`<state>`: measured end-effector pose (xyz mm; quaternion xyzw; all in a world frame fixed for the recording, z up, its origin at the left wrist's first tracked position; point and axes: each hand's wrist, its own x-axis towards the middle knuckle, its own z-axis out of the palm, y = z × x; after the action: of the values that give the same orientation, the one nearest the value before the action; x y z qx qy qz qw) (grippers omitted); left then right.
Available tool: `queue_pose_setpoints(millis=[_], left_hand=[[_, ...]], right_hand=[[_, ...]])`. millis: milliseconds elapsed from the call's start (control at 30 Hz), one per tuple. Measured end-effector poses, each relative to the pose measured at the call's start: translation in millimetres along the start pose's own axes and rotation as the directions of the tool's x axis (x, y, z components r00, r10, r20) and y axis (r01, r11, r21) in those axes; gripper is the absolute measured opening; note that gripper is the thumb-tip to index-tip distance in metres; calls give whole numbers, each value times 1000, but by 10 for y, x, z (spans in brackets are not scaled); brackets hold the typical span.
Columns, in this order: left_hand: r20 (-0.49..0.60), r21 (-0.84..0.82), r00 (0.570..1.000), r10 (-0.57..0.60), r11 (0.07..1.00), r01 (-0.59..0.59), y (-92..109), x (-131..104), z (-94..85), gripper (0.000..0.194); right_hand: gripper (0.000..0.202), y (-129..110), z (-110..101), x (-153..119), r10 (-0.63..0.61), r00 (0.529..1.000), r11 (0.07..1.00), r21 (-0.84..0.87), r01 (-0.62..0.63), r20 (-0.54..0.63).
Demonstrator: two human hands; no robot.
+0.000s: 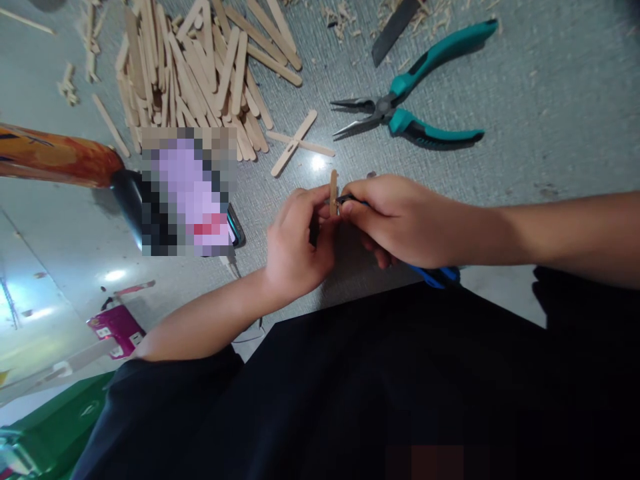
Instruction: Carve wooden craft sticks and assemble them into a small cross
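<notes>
My left hand point(303, 240) pinches a small wooden stick point(333, 190) upright between thumb and fingers. Against that stick, my right hand point(400, 217) holds a tool with a dark metal tip and a blue handle point(435, 275), which emerges below the palm. The tip meets the stick near its middle. Just beyond my hands, two wooden sticks lie crossed point(294, 143), the upper one with a small slot at its centre. A large pile of wooden sticks point(195, 73) spreads at the upper left.
Teal-handled pliers point(384, 107) lie open at the upper right, below a dark flat blade point(393, 33) and wood shavings point(345, 20). Left of my hands are a blurred-out phone point(193, 193) with a cable and an orange cylindrical object point(60, 157). A magenta box point(117, 330) sits lower left.
</notes>
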<state>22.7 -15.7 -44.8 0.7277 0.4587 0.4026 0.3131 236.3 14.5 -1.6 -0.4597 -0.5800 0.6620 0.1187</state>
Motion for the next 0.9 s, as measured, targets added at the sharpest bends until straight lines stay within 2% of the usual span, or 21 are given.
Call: queue_pose_setpoints(millis=[133,267,400,567,700,900], left_hand=[[17,42,1000,19,999,-19,14,7,-1,19],[27,2,1000,-2,1000,2,15,8,1,25],[34,-32,999,35,999,-34,-11,12,7,21],[46,-114,994,-101,988,106,-54,-2,-3,33],[25,-46,996,-83,995,84,-25,-22,-25,30],[30,-55,988,-154,986,156,-35,-41,-46,36]], right_hand=[[36,4,-2,-1,25,1000,999,-31,-25,12],[34,3,3,-6,9,1000,999,-31,-8,28],[34,-33,9,9,13,1000,1000,0,-13,21],[32,-86,-24,36,74,997,997,-7,-74,-9],[35,-79,-63,34,62,998,998,11,-62,15],[26,-241,-207,-37,126,991,989,-81,-122,42]])
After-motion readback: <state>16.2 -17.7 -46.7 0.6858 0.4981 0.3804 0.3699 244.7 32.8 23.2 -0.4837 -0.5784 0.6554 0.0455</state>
